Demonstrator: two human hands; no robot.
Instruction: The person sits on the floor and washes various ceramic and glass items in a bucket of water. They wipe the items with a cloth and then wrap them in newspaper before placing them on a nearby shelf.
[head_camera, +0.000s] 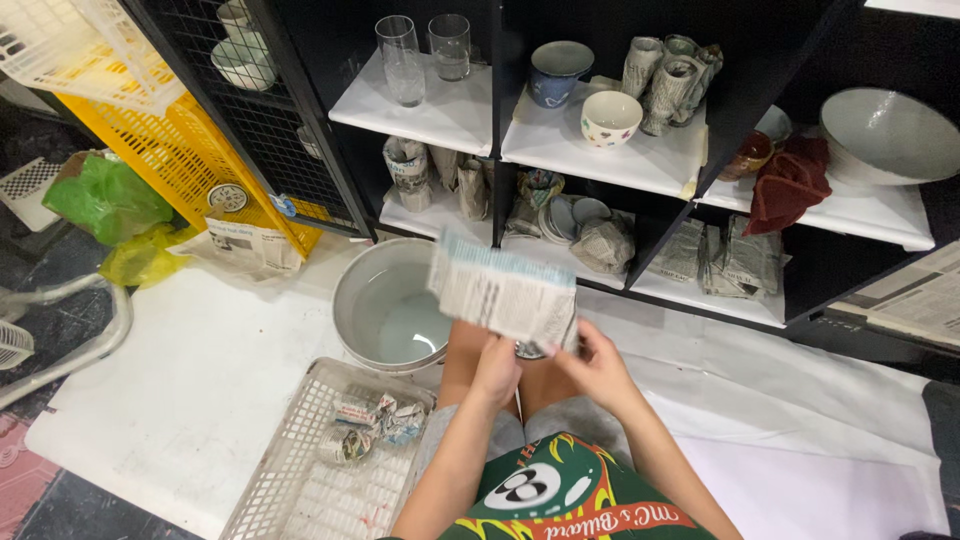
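Black shelves (600, 60) of bowls and newspaper-wrapped pieces stood behind a white floor sheet (200, 380). Above its middle, the left hand (497, 368) and right hand (598, 365) gripped a sheet of newspaper (503, 293) with closed fingers, beside a large grey bowl (392, 305) and a white basket (330, 470).

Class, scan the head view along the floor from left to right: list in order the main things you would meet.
Green bag → white basket → grey basin → left hand → right hand, both hands holding a sheet of newspaper just above them.
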